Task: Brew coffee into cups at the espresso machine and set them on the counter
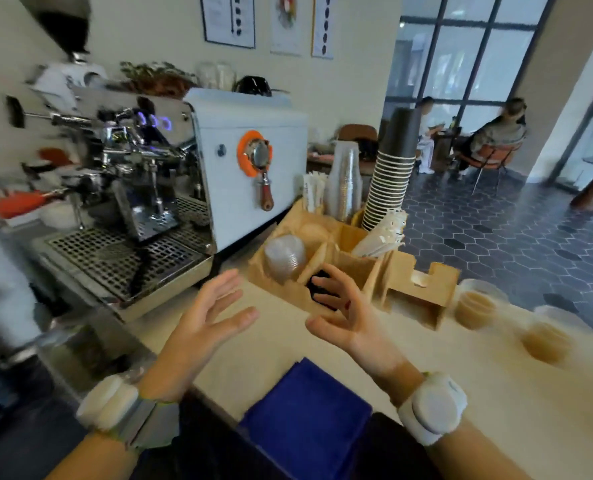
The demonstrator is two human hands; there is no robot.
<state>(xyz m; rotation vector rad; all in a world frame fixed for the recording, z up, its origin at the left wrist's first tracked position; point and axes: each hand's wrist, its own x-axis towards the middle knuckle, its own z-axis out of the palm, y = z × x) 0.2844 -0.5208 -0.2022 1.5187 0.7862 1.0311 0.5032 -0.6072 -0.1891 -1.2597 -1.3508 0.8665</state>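
Observation:
The white and chrome espresso machine stands at the left, with a perforated drip tray in front of it. Two coffee-filled cups stand on the pale counter at the right, blurred by motion. My left hand hovers above the counter with its fingers spread and nothing in it. My right hand hovers in front of the cardboard organiser, fingers loosely curved, also holding nothing. Both wrists carry white bands.
The organiser holds clear lids, a stack of clear cups, a tall stack of dark paper cups and wrapped straws. A blue cloth lies at the counter's near edge. Seated people are far back right.

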